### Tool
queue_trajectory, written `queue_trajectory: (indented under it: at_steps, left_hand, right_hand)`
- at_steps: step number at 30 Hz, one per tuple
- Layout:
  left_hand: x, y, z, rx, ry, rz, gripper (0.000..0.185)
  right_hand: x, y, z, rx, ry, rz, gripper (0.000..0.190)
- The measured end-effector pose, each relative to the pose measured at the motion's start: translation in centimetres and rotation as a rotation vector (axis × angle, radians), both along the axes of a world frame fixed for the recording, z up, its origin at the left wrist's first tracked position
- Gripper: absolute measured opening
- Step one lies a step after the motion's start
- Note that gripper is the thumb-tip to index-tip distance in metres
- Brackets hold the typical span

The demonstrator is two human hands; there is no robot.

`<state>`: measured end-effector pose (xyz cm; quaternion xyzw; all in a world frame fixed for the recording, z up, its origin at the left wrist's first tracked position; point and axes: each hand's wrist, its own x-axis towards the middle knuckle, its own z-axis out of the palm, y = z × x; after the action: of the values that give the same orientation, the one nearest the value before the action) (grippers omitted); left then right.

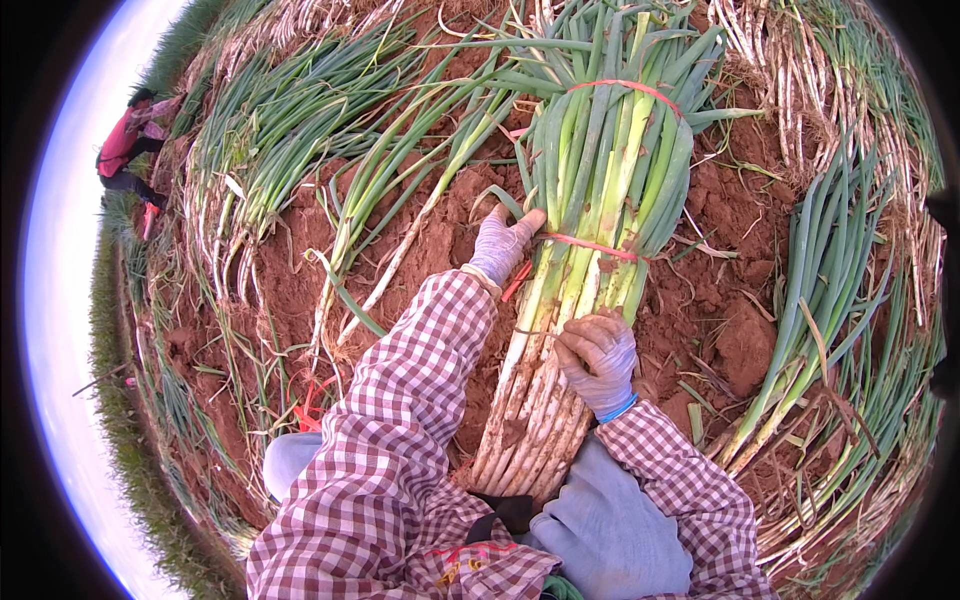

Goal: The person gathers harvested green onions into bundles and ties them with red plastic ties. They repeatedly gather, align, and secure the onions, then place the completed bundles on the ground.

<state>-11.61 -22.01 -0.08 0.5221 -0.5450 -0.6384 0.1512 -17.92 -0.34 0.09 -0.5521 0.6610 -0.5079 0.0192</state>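
A large bundle of long green onions [592, 195] lies before me, its leaves away from me and its soil-covered white stalks towards my lap. One red tie [634, 86] circles the leaves and another red tie [592, 246] circles the middle. My gloved left hand [501, 241] rests at the bundle's left edge beside the middle tie, thumb and fingers apart; whether it grips a leaf there I cannot tell. My gloved right hand [600, 360] lies on the upper white stalks with curled fingers, at the end of a thin brown strand [534, 332] across the stalks.
Loose green onions lie on the red soil at the left [300, 127] and right [810, 285]. More stalks [780, 67] are at the upper right. Red strips [307, 412] lie by my left knee. Another person [124, 146] bends over at the far left, near a grassy edge [135, 465].
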Motion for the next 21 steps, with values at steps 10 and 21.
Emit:
queue_trajectory:
  at_steps: [10,21]
  left_hand:
    - [4.7,4.5,2.1,0.502,0.668,0.155,0.027]
    - [10.0,9.0,11.5,0.195,0.607,0.233,0.029]
  right_hand:
    - [-0.3,0.1,-0.1,-0.014,-0.027,0.000,0.018]
    - [-0.4,0.0,-0.2,-0.012,-0.041,0.011,0.015]
